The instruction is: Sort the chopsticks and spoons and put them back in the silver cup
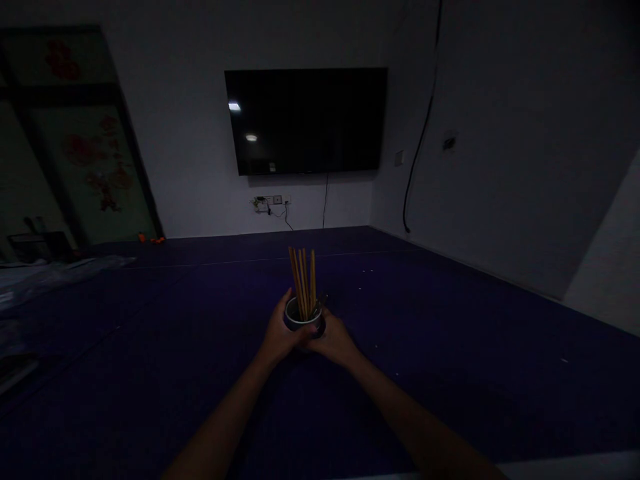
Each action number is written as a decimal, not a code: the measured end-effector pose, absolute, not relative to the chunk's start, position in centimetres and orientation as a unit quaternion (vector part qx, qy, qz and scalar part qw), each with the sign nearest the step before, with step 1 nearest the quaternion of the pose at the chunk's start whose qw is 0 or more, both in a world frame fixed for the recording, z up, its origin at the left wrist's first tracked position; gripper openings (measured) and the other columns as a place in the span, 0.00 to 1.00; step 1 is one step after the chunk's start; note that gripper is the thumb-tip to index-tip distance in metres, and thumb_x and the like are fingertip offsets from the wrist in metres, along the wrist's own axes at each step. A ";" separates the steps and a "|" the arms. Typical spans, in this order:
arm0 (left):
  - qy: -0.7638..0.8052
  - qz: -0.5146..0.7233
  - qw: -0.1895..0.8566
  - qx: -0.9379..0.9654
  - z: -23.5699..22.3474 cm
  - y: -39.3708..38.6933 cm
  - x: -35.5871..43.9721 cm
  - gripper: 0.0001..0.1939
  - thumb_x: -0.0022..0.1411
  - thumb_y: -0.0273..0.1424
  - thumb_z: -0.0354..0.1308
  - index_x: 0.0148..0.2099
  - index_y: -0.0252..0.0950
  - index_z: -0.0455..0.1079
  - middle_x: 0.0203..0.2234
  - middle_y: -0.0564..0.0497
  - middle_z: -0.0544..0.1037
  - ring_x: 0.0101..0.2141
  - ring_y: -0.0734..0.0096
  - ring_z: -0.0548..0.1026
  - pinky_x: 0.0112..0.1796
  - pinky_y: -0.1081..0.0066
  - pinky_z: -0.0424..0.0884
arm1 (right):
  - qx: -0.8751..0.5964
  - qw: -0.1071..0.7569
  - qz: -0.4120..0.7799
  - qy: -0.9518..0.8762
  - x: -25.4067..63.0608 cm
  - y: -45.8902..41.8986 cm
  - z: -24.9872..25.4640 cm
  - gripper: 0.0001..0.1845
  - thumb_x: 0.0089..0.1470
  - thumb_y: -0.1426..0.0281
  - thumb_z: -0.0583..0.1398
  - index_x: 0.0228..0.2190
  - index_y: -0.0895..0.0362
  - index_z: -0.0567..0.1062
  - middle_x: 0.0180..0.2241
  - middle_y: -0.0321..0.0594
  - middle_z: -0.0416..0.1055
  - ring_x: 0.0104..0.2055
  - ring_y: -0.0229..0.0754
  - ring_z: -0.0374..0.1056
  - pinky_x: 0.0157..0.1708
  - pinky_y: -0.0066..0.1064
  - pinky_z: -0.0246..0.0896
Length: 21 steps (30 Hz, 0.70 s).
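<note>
Both my arms reach forward over a dark blue floor. My left hand [281, 333] and my right hand [334, 340] are wrapped round a small round cup [300, 321] with a pale rim. Several wooden chopsticks [303, 281] stand upright in the cup, leaning slightly left. The cup sits low, at or just above the floor; I cannot tell which in the dim light.
A dark wall-mounted television [306, 120] hangs ahead, with sockets and cables [273, 202] below it. A black cable [423, 127] runs down the right wall. At the left stand a floral glass door [85, 160] and crumpled plastic sheeting [45, 273].
</note>
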<state>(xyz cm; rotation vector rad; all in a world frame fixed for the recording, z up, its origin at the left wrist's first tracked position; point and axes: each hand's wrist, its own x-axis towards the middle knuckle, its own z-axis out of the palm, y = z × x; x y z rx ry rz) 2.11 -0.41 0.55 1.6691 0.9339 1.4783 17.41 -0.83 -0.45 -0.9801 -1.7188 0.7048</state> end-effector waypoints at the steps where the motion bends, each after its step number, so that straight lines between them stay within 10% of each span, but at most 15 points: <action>1: 0.360 0.570 0.353 0.649 0.5 -0.5 2.2 0.58 0.37 0.45 0.73 0.66 0.34 0.51 0.57 0.36 0.69 0.57 0.51 0.67 0.58 0.53 0.60 | -0.400 0.504 0.293 -0.707 17.4 -0.9 -0.4 0.35 0.33 0.66 0.71 0.46 0.55 0.70 0.44 0.45 0.77 0.45 0.51 0.73 0.45 0.41 0.68; 21: 0.408 0.602 0.254 0.637 -0.2 -0.6 2.3 0.56 0.41 0.41 0.71 0.68 0.37 0.49 0.53 0.40 0.72 0.54 0.54 0.70 0.56 0.55 0.64 | -0.357 0.532 0.296 -0.709 16.7 -0.4 -0.9 0.41 0.38 0.63 0.70 0.55 0.55 0.66 0.52 0.48 0.71 0.54 0.53 0.67 0.54 0.47 0.62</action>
